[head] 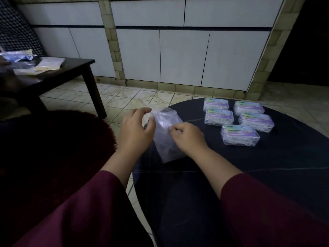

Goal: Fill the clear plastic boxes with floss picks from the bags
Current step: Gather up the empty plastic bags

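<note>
Hands meet at the centre of the frame over the near left edge of the round black desk (267, 175), both forearms in maroon sleeves reaching up from the bottom. The left hand (136, 130) pinches the upper left corner of a small clear, crinkled plastic bag (164, 139) between thumb and curled fingers; the right hand (188, 137) pinches the bag's right side, fingers bent inward. What is in the bag cannot be made out. Five clear rectangular plastic boxes (239, 135) with pastel labels, closed and showing white floss picks inside, lie clustered at centre right on the desk.
</note>
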